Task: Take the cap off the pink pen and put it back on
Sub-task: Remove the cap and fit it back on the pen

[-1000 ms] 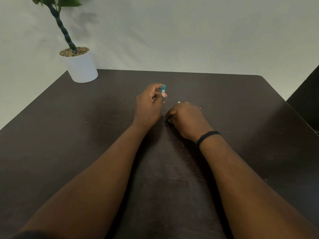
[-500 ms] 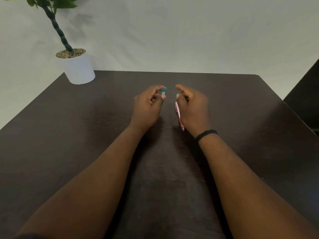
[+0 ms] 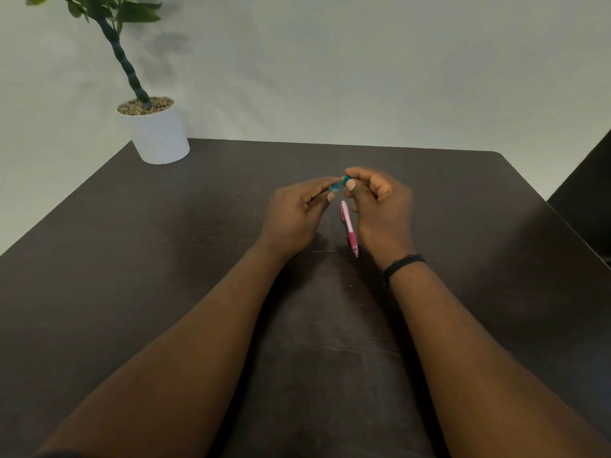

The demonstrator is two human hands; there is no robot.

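My left hand (image 3: pixel 294 216) and my right hand (image 3: pixel 383 213) meet fingertip to fingertip above the middle of the dark table (image 3: pixel 165 259). Between them is a small teal and clear-blue cap (image 3: pixel 339 185). My left thumb and forefinger pinch its clear end, and my right thumb and forefinger pinch its teal end. The pink pen (image 3: pixel 348 228) runs along the inner side of my right palm with its darker pink tip pointing towards me. It seems tucked under the lower fingers of my right hand. The grip itself is hidden.
A white pot (image 3: pixel 158 137) with a green plant stands at the table's far left corner. A black band (image 3: pixel 401 264) is on my right wrist. A dark object (image 3: pixel 588 200) sits beyond the table's right edge.
My right hand rose from a fist on the table with the pink pen. Its thumb and forefinger then closed onto the teal cap held by my left hand.
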